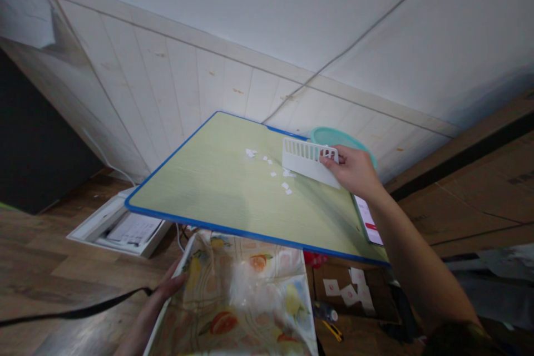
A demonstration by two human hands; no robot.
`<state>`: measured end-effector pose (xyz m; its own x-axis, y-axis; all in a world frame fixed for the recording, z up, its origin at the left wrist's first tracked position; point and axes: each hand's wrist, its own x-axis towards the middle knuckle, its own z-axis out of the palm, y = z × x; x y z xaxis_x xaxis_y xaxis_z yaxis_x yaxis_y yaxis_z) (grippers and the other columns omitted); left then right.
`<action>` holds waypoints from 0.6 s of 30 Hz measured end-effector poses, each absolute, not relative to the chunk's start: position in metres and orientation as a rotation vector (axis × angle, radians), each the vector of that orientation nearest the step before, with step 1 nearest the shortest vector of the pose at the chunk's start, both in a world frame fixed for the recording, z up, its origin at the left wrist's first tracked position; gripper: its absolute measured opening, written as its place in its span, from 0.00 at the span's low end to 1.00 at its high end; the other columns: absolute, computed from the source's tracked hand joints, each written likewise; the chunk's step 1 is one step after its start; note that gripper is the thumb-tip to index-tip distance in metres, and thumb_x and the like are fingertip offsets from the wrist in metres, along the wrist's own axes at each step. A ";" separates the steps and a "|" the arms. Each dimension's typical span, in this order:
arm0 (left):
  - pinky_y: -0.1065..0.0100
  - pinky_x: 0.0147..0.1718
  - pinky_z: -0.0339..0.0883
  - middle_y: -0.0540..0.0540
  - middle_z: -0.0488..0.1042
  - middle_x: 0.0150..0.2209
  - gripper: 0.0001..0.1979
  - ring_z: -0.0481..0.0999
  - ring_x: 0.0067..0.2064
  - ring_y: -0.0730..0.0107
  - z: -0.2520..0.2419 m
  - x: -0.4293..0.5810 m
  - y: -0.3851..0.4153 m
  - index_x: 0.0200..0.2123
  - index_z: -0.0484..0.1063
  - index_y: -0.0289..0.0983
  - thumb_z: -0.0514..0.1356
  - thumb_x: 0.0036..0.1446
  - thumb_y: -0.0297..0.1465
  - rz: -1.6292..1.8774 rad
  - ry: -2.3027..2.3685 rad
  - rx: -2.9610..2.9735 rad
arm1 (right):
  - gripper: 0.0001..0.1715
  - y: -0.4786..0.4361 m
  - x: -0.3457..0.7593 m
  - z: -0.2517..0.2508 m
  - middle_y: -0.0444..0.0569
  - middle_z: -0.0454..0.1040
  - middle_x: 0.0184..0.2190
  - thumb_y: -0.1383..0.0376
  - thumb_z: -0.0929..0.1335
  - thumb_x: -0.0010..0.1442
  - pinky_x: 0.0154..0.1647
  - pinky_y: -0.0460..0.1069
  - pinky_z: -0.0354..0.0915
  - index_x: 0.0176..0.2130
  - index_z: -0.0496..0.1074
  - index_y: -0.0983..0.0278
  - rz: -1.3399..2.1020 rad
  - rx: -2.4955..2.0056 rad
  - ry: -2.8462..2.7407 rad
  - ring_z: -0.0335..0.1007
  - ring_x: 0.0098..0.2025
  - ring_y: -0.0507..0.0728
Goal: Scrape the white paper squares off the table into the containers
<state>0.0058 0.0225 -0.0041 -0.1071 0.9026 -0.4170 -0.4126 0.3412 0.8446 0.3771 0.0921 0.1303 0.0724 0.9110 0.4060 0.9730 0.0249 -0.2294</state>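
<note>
My right hand point(348, 167) grips the right end of a white slotted plastic piece point(306, 164), held on edge at the right part of the yellow-green table point(200, 178) with its blue rim. Several small white paper scraps point(251, 153) lie scattered on the tabletop, some right beside the slotted piece. Below the table's front edge, my left hand point(173, 283) holds the left side of a fruit-patterned container point(250, 300); its fingers are partly hidden behind the rim.
A turquoise round lid or basin point(334, 136) sits behind my right hand. A phone point(367, 222) lies at the table's right edge. On the floor are a white box point(104, 222), cards point(349, 293), a bottle point(326, 311) and a yellow cutter point(332, 331).
</note>
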 end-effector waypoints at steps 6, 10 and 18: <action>0.50 0.44 0.76 0.47 0.82 0.36 0.22 0.74 0.54 0.38 0.001 0.003 0.018 0.47 0.77 0.41 0.70 0.47 0.38 1.179 1.186 0.511 | 0.15 0.088 0.381 0.133 0.49 0.76 0.26 0.58 0.66 0.59 0.27 0.48 0.56 0.39 0.76 0.65 -0.223 -1.945 -1.851 0.69 0.27 0.56; 0.50 0.43 0.74 0.43 0.75 0.52 0.17 0.76 0.48 0.53 0.006 0.000 0.013 0.51 0.72 0.38 0.61 0.60 0.37 1.175 1.148 0.482 | 0.14 0.086 0.384 0.135 0.47 0.74 0.24 0.58 0.66 0.58 0.27 0.47 0.55 0.37 0.77 0.65 -0.239 -1.977 -1.849 0.68 0.26 0.55; 0.51 0.43 0.73 0.42 0.73 0.54 0.17 0.76 0.48 0.55 0.012 -0.011 0.004 0.53 0.71 0.39 0.60 0.61 0.36 1.201 1.111 0.423 | 0.14 0.084 0.385 0.134 0.47 0.73 0.24 0.58 0.67 0.58 0.26 0.47 0.54 0.37 0.76 0.65 -0.195 -1.947 -1.869 0.67 0.25 0.55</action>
